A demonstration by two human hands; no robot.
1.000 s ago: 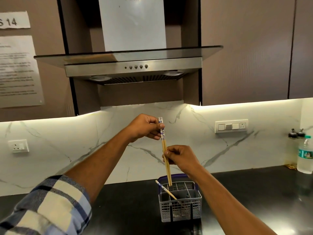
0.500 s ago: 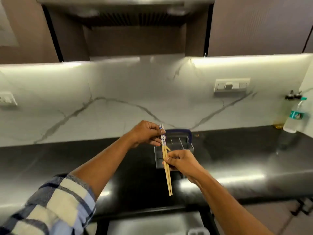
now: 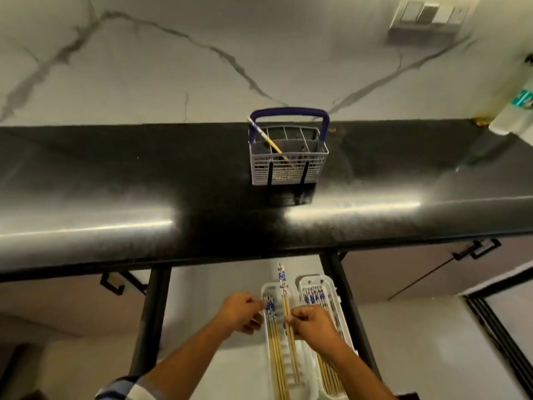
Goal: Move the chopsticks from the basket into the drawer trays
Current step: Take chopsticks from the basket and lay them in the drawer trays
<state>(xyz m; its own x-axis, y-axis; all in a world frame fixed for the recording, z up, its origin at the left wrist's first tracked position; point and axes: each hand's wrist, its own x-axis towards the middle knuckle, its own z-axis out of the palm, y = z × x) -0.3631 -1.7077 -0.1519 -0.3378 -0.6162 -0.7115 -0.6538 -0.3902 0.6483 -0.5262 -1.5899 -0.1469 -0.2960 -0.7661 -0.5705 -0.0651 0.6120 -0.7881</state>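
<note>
Pinching light, stiff, slippery blue-patterned bamboo chopsticks (image 3: 288, 316) mid-shaft, right hand (image 3: 313, 327) was seen over near white plastic tray (image 3: 291, 287); left hand (image 3: 240, 313) fingers curled, grip unclear.

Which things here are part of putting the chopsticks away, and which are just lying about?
Job: held chopsticks, right hand, left hand, basket with one chopstick, left tray, right tray.
Lying about: bottle, wall switches.
</note>
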